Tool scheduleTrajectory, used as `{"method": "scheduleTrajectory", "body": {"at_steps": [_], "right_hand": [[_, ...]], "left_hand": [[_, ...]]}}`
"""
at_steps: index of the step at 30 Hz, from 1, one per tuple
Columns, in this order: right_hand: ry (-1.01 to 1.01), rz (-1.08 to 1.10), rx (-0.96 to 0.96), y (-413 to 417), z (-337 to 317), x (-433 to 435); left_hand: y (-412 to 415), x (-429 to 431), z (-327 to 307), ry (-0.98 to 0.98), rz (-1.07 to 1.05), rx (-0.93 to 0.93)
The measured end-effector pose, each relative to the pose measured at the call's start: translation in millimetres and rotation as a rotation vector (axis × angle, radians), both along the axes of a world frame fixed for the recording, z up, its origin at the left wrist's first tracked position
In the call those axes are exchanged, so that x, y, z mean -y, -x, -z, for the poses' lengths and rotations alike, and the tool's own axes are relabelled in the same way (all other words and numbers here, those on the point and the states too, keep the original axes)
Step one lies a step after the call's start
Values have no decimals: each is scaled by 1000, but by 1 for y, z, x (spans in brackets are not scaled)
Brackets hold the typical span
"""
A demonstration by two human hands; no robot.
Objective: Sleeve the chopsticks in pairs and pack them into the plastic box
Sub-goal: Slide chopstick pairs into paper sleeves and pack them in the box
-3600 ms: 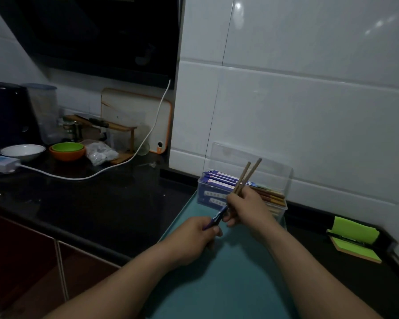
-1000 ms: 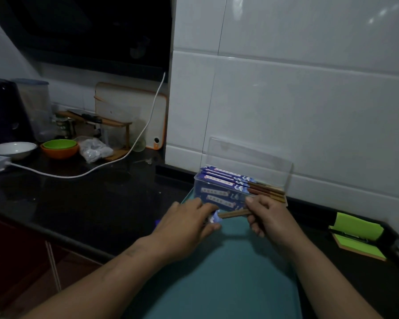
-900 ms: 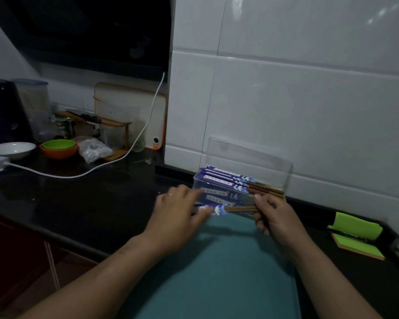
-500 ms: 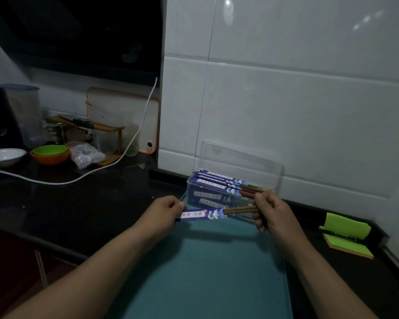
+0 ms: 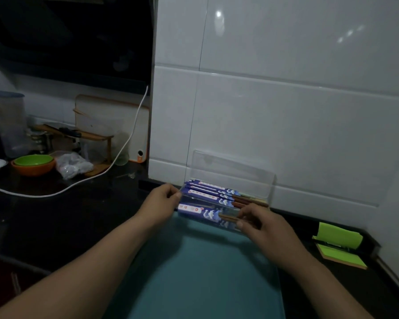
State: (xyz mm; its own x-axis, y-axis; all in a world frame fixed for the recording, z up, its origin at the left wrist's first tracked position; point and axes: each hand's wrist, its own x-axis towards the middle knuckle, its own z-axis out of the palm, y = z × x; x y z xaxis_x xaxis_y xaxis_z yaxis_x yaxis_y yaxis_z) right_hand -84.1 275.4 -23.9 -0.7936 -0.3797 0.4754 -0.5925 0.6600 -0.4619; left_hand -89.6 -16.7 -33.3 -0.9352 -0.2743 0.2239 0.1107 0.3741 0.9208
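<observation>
A clear plastic box (image 5: 271,192) stands against the tiled wall at the far end of a teal mat (image 5: 200,272), its lid (image 5: 233,172) tipped up behind it. Several blue-sleeved chopstick pairs (image 5: 207,191) lie stacked in the box, brown ends to the right. Both hands hold one more sleeved pair (image 5: 199,210) level at the box's front edge. My left hand (image 5: 162,202) grips the sleeve's left end with curled fingers. My right hand (image 5: 262,224) pinches the bare wooden ends sticking out on the right.
Green sticky notes (image 5: 336,241) lie on the black counter to the right. At far left are an orange and green bowl stack (image 5: 32,163), a plastic bag (image 5: 73,165), a white cable (image 5: 83,180) and a wooden rack (image 5: 90,137).
The chopsticks went from upright, half in the sleeve, to fully sleeved and level. Both hands have carried the pair forward from above the mat to the box's front edge.
</observation>
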Motion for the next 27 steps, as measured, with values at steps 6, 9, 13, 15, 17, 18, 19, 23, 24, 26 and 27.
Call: {"method": "scheduleTrajectory", "body": {"at_steps": [6, 9, 13, 15, 17, 18, 19, 23, 24, 26, 27], "right_hand": [[87, 91, -160, 35, -12, 5], [19, 208, -109, 64, -19, 1], [-154, 242, -71, 85, -13, 6], [-211, 262, -68, 88, -4, 9], [-193, 256, -84, 90, 1, 9], [-179, 251, -84, 89, 2, 8], [-161, 254, -87, 89, 2, 7], [-178, 311, -148, 88, 2, 8], [-233, 297, -142, 89, 1, 11], [-337, 245, -101, 91, 3, 18], [-362, 228, -83, 93, 5, 20]], "left_hand": [[38, -9, -37, -133, -101, -128], [47, -7, -28, -2, -161, -166], [57, -13, -9, 315, -93, -142], [59, -19, -6, 560, -58, -113], [61, -27, -6, 738, -8, -87], [62, -30, -8, 787, 27, -69], [64, -34, -9, 827, 65, -44], [67, -44, -9, 935, 144, 49], [68, -45, -9, 948, 139, 53], [70, -46, -8, 964, 108, 41], [73, -48, -9, 972, 96, 33]]}}
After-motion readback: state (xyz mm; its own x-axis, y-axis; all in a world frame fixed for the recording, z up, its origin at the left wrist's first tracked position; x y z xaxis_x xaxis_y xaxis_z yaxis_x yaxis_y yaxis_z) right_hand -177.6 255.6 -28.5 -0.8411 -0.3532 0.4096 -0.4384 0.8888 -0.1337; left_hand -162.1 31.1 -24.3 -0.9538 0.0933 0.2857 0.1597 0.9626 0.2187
